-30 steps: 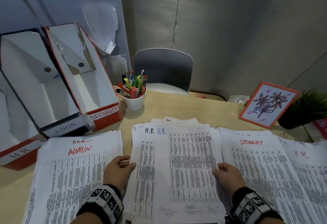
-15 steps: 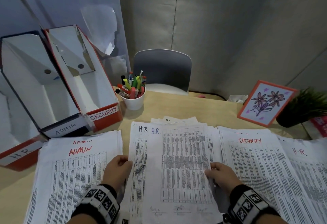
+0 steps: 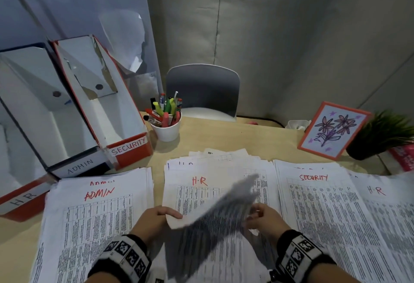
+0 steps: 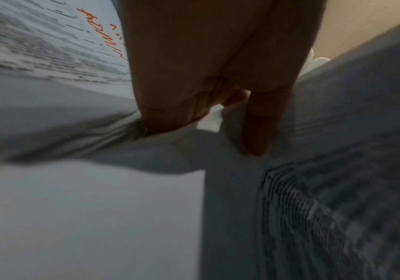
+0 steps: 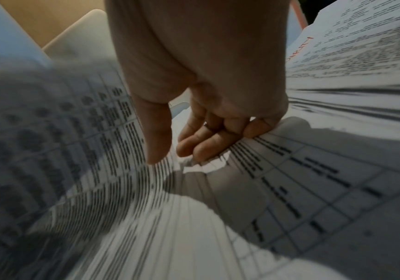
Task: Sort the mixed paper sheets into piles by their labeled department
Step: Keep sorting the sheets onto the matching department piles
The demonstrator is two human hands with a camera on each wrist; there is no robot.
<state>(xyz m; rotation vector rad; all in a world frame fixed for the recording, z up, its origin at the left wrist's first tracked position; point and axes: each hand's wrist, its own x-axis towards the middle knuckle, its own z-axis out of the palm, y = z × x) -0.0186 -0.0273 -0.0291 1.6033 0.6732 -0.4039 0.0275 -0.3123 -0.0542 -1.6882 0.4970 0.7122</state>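
Landmark: the middle pile (image 3: 199,191), topped by a sheet marked "H·R" in red, lies on the wooden table (image 3: 235,135) straight in front of the person.
Lifted sheet (image 3: 224,213): blurred and tilted, raised over the near part of the middle pile, held between both hands; its label cannot be read.
Left hand (image 3: 154,220): at the near left edge of the middle pile, thumb laid on top of the lifted sheet's corner and fingers curled beneath it, pinching it.
Right hand (image 3: 262,217): at the near right edge of the middle pile, fingers curled around the lifted sheet's other side, thumb against the printed face.
ADMIN pile (image 3: 98,211): just left of the middle pile, apart from it by a strip of bare table.
SECURITY pile (image 3: 313,193): just right of the middle pile; a further sheet marked "H·R" (image 3: 378,193) lies beyond it to the right.
File boxes (image 3: 94,108): behind and left of the middle pile, three side by side, labelled H R, ADMIN and SECURITY.
Pen cup (image 3: 167,129): behind the middle pile, next to the SECURITY box.
Flower picture (image 3: 333,129): behind and right of the middle pile, leaning near a potted plant (image 3: 385,135).
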